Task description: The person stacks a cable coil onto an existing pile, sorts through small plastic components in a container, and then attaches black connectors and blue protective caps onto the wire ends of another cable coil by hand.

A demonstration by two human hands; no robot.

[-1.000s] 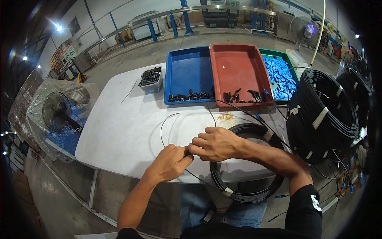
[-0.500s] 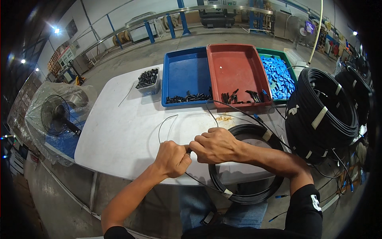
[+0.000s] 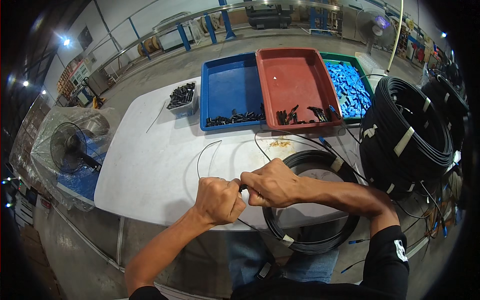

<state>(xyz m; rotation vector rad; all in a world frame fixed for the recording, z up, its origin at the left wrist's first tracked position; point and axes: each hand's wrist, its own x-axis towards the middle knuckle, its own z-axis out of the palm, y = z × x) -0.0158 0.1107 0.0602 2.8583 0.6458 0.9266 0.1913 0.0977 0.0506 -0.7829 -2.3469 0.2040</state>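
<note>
Over the near edge of the white table (image 3: 150, 165), the left hand (image 3: 217, 200) and right hand (image 3: 270, 182) are pressed knuckle to knuckle, both fists clamped on a thin black cable (image 3: 200, 160) that loops away across the table. Just right of the hands lies a flat black cable coil (image 3: 310, 240) (half overhanging the table edge), and at the table's far side sit a blue tray (image 3: 232, 85) and a red tray (image 3: 295, 80).

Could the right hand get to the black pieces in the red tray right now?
Probably yes: table between right hand and red tray holds only thin cable. But that hand is gripping the cable with the left hand.
</note>
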